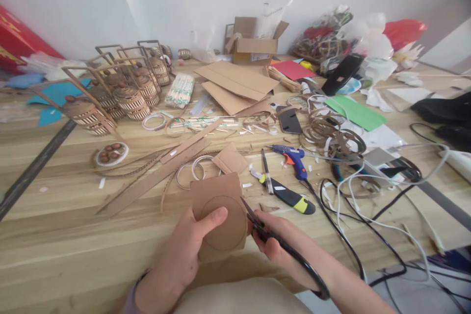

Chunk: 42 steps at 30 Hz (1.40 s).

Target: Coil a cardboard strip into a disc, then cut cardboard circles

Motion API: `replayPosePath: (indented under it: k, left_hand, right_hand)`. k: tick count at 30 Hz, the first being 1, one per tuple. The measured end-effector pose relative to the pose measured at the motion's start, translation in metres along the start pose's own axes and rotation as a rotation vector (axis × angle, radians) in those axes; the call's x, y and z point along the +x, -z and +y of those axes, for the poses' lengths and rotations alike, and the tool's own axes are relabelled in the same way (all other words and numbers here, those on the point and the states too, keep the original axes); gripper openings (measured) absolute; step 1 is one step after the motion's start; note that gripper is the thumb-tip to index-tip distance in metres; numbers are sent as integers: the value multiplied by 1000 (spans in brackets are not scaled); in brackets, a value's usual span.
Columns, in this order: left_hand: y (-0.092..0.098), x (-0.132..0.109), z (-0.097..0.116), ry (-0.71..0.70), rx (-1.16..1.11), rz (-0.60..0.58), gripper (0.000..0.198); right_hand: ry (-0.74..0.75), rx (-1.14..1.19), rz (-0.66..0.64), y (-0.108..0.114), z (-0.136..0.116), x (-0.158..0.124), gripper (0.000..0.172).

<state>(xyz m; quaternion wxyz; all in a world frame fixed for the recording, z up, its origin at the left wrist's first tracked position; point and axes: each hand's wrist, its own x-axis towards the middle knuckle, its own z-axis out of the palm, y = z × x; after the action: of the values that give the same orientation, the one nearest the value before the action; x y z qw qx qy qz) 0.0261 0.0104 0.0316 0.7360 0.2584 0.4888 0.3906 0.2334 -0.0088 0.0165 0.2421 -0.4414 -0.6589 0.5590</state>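
Note:
My left hand point(187, 240) grips a piece of brown cardboard point(221, 189) from its left side, thumb on top. A circle is drawn on the cardboard. My right hand point(274, 235) is closed around a pair of black-handled scissors point(300, 257). Their blades lie at the right edge of the cardboard, close to the drawn line. Just beyond the cardboard lie a smaller cardboard square point(231, 158) and some pale rings point(202, 169).
Right of my hands lie a utility knife point(290, 196), a pen point(266, 171) and a blue glue gun point(292, 157), with tangled cables point(353, 235). Small woven bamboo lanterns point(130, 100) stand at the left. Cardboard sheets point(239, 81), a phone point(289, 120) and an open box point(253, 49) sit farther back.

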Motion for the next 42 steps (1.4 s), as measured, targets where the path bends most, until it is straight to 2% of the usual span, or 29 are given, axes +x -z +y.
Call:
replayPosePath:
  k: [5,12,17,26,33,38,42]
  left_hand:
    - [-3,0,1,-4,-3,16,50]
    - [-2,2,-4,-27,10,42,64]
    - [-1,2,-5,-24,9,41,70]
    - [-2,0,-2,-9,2,8,65]
    - [2,4,-1,-17,29,-3,61]
    - [6,4,-5,-79,152,73,44]
    - [5,1,-6,-64,135,129,46]
  right_hand:
    - [0,41,3,-3,-2,3,75]
    - [3,76,17,-8,-2,4,73]
    - [17,86,73,-12,-2,3,72]
    - [-122,112,147,-16,-8,-2,73]
    - [-56,-26,186,-18,-2,-3,77]
    - [-60,-13,130,-14,2,-4,80]
    - [-52,-21,106,-9,0,-1,78]
